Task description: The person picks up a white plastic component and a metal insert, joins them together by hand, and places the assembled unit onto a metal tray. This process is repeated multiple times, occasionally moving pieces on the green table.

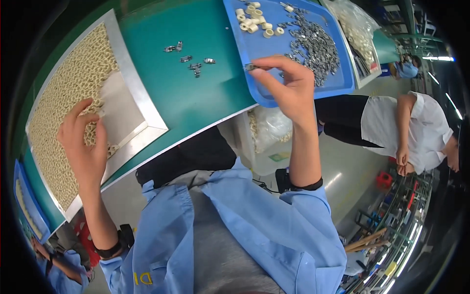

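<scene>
My left hand (82,142) rests over a metal-edged tray (155,125) filled with small cream-coloured parts (73,63). Its fingers are curved and apart, with the fingertips at the edge of the heap beside a bare patch of tray. Nothing shows between them. At the near left rim of a blue tray (259,93), my right hand (292,90) pinches a small metal part (250,67) between thumb and forefinger. That tray holds a heap of small shiny metal parts (316,51) and several cream cylindrical pieces (252,19). Several loose metal parts (195,67) lie on the green table between the trays.
The green table's (205,110) front edge runs close to my body. A bin with a plastic bag (271,130) stands below it. Another container with bagged parts (355,24) is beyond the blue tray. A person in a white shirt (391,122) stands at right; another's arm (63,267) shows lower left.
</scene>
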Demonstrator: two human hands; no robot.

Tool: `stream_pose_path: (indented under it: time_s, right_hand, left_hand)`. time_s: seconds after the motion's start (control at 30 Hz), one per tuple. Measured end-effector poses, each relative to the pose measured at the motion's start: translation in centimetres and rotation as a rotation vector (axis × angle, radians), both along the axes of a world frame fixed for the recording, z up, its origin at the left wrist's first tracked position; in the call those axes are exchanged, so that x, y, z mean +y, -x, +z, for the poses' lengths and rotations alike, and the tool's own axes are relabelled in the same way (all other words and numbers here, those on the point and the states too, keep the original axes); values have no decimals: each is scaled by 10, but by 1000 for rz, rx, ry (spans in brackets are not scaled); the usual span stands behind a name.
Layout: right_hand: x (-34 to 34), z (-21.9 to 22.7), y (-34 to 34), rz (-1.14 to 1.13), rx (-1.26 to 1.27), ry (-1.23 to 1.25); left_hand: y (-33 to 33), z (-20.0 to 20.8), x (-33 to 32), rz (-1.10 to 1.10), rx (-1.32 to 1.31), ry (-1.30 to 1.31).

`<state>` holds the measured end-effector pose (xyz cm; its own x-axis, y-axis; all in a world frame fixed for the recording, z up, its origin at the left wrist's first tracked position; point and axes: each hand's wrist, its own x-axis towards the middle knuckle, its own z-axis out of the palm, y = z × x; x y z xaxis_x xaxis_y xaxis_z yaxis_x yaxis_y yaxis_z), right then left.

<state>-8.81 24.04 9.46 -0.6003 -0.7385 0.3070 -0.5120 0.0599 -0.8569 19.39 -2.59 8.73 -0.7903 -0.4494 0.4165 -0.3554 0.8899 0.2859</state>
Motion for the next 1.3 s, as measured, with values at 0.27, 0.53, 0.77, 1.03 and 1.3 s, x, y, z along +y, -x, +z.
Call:
stream_pose_path:
  time_s: [0.27,0.53,0.77,1.03,1.3]
  right_hand:
    - [-24,11,-52,232,-277,333]
    - [-45,35,-83,375,-98,379]
    - [-53,43,-89,346,-9,350]
    - [-51,46,-94,322,55,324]
    - [-47,46,-96,302,125,302]
  left_hand:
    - [16,6,53,-391,489,-1156]
    - [28,21,81,-557,586,-1529]
    - [25,19,72,-671,501,-1265]
    - [22,27,74,-663,479,-1238]
    - [20,29,77,-654,496,-1299]
